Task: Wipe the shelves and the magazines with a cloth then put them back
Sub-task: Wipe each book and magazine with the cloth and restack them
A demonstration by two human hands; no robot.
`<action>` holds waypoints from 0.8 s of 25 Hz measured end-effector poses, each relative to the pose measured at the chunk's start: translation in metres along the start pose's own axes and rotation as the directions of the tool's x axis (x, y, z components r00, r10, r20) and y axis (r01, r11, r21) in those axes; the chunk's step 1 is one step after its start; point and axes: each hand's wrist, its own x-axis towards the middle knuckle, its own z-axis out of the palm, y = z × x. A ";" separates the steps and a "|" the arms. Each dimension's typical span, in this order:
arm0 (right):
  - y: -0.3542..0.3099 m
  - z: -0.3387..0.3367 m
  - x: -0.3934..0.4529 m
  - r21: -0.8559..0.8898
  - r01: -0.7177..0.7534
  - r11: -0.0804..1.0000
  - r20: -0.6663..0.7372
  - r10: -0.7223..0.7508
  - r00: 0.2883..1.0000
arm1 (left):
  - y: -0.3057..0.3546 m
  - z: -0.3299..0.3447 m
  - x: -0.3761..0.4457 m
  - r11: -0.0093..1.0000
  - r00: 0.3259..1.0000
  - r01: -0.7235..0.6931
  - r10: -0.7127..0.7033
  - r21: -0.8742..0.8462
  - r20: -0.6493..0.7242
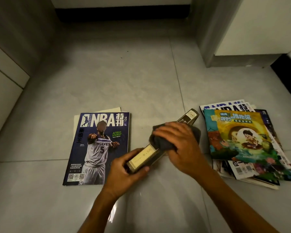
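Near end of a thick book (160, 145) is clasped by the left hand (124, 172), fingers curled round it. Book is held edge-up, slanting over the tiled floor (124, 78). A dark cloth (166, 140) is pressed onto the book's mid spine under the right hand (181, 145), fingers bent over it. An NBA magazine (99, 147) lies flat to the left; a magazine pile (245, 142) lies to the right. White cabinets (252, 24) stand beyond.
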 end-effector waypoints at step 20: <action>-0.027 -0.065 0.004 0.341 -0.208 0.917 -0.445 0.352 0.823 | 0.090 0.042 0.060 0.947 0.971 -0.236 0.240 0.215 0.008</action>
